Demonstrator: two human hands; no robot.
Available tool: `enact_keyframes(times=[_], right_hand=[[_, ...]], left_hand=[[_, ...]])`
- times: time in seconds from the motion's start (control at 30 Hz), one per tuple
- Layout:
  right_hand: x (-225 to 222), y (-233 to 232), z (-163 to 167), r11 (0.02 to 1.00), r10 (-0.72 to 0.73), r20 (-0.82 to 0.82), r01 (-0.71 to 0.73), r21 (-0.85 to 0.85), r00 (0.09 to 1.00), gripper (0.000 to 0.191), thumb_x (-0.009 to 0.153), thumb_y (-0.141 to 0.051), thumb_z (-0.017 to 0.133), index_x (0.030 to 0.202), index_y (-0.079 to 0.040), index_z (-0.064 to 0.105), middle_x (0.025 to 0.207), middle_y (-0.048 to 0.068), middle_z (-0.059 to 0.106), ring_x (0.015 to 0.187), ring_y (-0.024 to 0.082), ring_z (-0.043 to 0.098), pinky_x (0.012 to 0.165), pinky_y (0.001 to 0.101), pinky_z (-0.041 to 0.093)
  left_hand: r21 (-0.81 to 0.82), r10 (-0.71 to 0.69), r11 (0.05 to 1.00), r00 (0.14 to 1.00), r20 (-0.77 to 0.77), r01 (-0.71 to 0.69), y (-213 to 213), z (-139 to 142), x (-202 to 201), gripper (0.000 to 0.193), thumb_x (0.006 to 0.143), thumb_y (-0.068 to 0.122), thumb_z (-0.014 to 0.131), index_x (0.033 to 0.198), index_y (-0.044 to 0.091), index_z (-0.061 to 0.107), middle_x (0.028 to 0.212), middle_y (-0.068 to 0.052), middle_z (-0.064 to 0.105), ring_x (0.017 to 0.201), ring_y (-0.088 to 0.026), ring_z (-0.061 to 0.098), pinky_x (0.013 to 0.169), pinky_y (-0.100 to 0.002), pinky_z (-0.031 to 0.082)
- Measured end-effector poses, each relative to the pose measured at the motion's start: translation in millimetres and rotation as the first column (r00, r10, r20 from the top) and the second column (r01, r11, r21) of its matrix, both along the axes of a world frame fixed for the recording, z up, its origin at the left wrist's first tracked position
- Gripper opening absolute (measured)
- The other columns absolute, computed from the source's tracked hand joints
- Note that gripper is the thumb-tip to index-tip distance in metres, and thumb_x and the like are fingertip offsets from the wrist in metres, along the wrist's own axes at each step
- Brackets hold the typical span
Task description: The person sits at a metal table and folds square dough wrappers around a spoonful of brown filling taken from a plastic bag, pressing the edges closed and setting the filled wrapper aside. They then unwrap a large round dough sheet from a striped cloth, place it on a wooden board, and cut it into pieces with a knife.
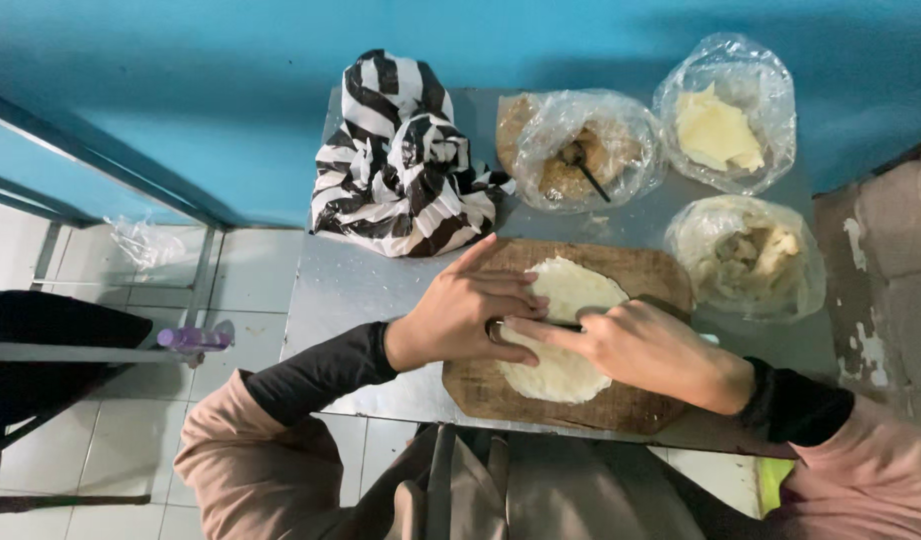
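A flat round piece of white dough [568, 296] lies on a wooden board [641, 272] near the front edge of a steel table [351, 285]. My left hand [471, 310] rests on the dough's left side, fingers spread and pointing right. My right hand [646, 350] lies across the dough's middle, its index finger on a small round metal ring [495, 330] at the dough's left edge. Something dark and thin [566, 325] runs under the right hand; what it is cannot be told.
A black-and-white striped plastic bag [401, 165] sits at the table's back left. Three clear bags stand behind and right of the board: crumbs with a spoon [581, 150], pale yellow block [721, 125], pale pieces [751, 255]. Blue wall behind, tiled floor left.
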State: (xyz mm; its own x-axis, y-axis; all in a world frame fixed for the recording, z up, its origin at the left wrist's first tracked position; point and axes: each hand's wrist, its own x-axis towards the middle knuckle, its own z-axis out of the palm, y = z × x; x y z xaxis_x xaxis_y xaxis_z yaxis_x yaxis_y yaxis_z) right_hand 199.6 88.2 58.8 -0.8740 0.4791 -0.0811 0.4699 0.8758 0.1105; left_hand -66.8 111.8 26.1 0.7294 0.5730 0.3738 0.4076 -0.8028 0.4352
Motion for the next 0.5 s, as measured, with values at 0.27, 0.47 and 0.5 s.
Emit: enact_keyframes(times=[0.27,0.47,0.5], right_hand=[[-5.2,3.5,8.0,0.995,-0.014,0.026,0.016,-0.101,1.0,0.096,0.079,-0.006,0.064,0.164,-0.034,0.033,0.061,0.005,0.056,0.048,0.017,0.063,0.052,0.0353,0.058],[-1.6,-0.4,4.4,0.993,-0.052,-0.032,0.048,-0.106,0.998,0.1,0.072,-0.011,0.068,0.163,-0.032,0.034,0.065,0.006,0.056,0.05,0.017,0.064,0.05,0.0345,0.058],[-0.7,-0.5,5.4,0.99,-0.062,-0.017,0.059,-0.129,0.998,0.101,0.071,-0.013,0.068,0.163,-0.033,0.033,0.065,0.006,0.056,0.051,0.018,0.064,0.049,0.0348,0.058]], left_hand=[[-0.034,0.001,0.999,1.0,0.016,-0.001,-5.7,1.9,0.2,0.05,0.075,0.058,0.084,0.103,0.017,0.08,0.115,0.005,0.077,0.128,-0.017,0.066,0.127,-0.056,0.026],[-0.007,0.006,1.0,1.0,0.01,-0.006,-5.7,-0.2,-0.7,0.048,0.076,0.059,0.083,0.104,0.019,0.08,0.116,0.005,0.077,0.129,-0.016,0.064,0.127,-0.057,0.023],[-0.021,0.009,1.0,1.0,0.011,-0.009,-4.7,-0.3,-0.5,0.048,0.077,0.059,0.083,0.103,0.019,0.08,0.117,0.006,0.077,0.129,-0.016,0.064,0.127,-0.057,0.024]])
